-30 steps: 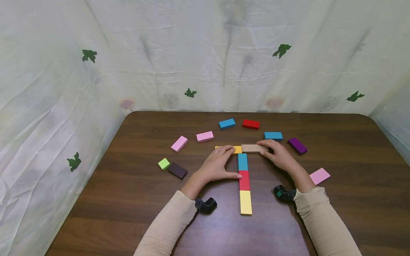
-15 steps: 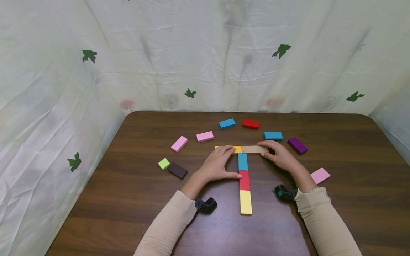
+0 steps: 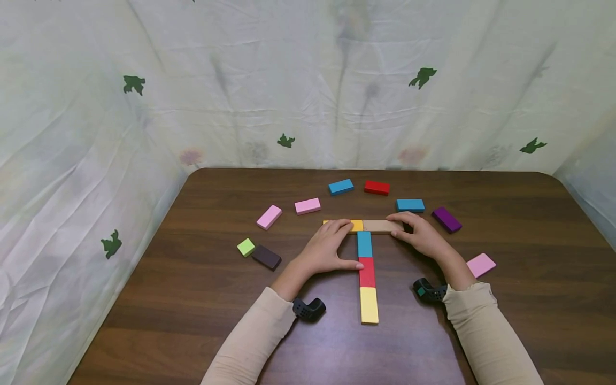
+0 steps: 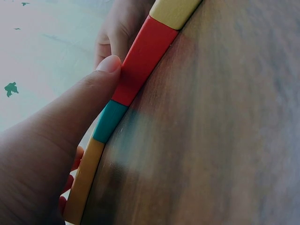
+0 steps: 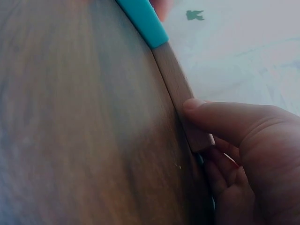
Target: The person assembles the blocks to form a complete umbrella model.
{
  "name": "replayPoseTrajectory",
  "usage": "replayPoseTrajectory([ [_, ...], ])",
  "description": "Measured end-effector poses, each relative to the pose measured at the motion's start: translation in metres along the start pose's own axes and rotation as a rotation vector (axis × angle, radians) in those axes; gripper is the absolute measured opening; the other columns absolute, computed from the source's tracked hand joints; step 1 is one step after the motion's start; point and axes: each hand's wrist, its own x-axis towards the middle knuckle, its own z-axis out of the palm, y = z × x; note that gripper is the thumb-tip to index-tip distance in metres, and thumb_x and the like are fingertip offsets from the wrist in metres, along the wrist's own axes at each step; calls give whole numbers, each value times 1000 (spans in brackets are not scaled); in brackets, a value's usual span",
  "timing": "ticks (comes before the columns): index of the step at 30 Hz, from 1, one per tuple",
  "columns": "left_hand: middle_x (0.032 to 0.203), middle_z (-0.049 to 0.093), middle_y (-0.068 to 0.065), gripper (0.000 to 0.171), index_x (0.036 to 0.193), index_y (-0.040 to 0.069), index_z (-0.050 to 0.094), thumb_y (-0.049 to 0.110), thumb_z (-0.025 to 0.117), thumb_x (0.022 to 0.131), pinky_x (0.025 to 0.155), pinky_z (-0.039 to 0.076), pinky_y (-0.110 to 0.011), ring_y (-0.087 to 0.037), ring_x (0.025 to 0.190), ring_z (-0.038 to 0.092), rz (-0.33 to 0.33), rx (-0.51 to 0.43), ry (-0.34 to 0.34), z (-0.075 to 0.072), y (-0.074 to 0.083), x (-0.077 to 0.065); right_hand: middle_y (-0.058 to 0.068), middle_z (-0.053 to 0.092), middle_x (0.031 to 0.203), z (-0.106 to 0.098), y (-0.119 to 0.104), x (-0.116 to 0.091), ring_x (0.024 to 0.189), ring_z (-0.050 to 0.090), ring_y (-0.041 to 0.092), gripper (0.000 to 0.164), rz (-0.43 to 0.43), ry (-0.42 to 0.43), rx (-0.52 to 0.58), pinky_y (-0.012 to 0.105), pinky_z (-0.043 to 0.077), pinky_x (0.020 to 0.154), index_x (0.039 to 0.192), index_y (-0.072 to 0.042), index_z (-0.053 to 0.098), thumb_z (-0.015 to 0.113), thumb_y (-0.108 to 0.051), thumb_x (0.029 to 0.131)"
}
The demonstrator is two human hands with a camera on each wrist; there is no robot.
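left hand (image 3: 321, 251) spread, thumb on red block (image 3: 367, 275) | right hand (image 3: 423, 235) pinching tan block (image 3: 377, 226) | wooden table (image 3: 183, 310) beneath

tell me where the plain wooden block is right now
In the head view, the plain wooden block lies just right of the orange-yellow block, end to end with it, its other end gripped by the right hand.

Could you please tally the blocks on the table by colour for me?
Blue blocks: 3
Pink blocks: 3
Red blocks: 2
Yellow blocks: 2
Purple block: 1
Lime-green block: 1
Near-black block: 1
Tan block: 1
Total: 14
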Motion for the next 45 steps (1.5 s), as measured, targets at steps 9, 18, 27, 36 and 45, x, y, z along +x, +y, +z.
replayPoseTrajectory([
  [9, 138, 30, -2, 99, 139, 12, 33, 75, 52, 66, 105, 14, -35, -18, 127, 24, 13, 5, 14, 0, 0, 0, 16, 51, 120, 0, 0, 0, 109, 43, 30, 34, -7, 4, 23, 48, 30, 93, 119, -4, 55, 61, -11, 86],
  [18, 136, 32, -1, 96, 138, 11, 35, 75, 49, 68, 105, 15, -35, -18, 125, 26, 25, 27, 33, 0, 0, 2, 17, 50, 120, -1, -1, -1, 109, 43, 30, 35, 0, 9, 30, 48, 30, 93, 119, -3, 56, 62, -12, 85],
  [27, 131, 38, -3, 83, 135, 13, 40, 68, 51, 74, 103, 19, -37, -20, 123, 30, 34, 67, 104, 3, 3, 6, 16, 50, 120, 0, -1, 0, 109, 42, 30, 35, 10, 3, 32, 49, 29, 94, 119, -4, 55, 61, -13, 86],
  [36, 128, 41, -3, 74, 134, 12, 43, 61, 53, 78, 101, 25, -33, -18, 121, 33, 86, 31, 128, 8, 7, 13, 16, 50, 121, 0, -1, -1, 110, 42, 30, 35, 6, 7, 46, 48, 29, 94, 119, -3, 55, 61, -13, 86],
  [45, 130, 39, -2, 74, 135, 16, 43, 64, 49, 78, 101, 25, -36, -19, 121, 31, 54, 48, 103, 9, 11, 15, 17, 51, 120, 0, -1, 0, 110, 42, 30, 35, 5, 3, 28, 49, 29, 94, 119, -3, 55, 61, -13, 86],
])
